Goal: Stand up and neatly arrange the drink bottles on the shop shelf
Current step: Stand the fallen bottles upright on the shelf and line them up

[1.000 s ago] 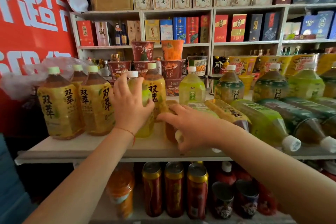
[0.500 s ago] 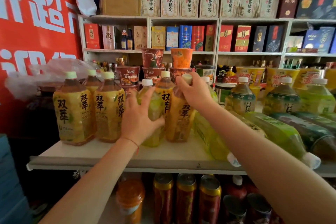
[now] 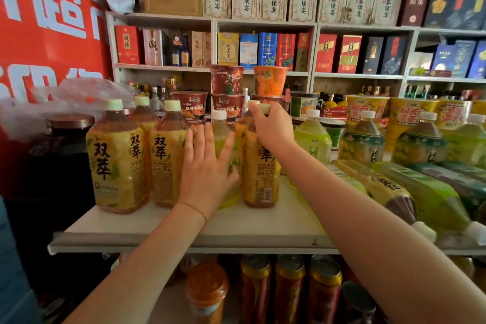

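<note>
The white shop shelf point(image 3: 263, 229) carries the drink bottles, and just below the right hand's grip an upright yellow-labelled tea bottle point(image 3: 260, 173) stands near the middle of it, with more upright yellow bottles point(image 3: 118, 160) off to the left of both hands and several green bottles lying on their sides point(image 3: 426, 192) to the right. The right hand point(image 3: 273, 129) has its grip curled round that bottle's cap. The left hand point(image 3: 207, 173), fingers straight and spread, presses flat against a pale green bottle point(image 3: 223, 139) just beside it.
</note>
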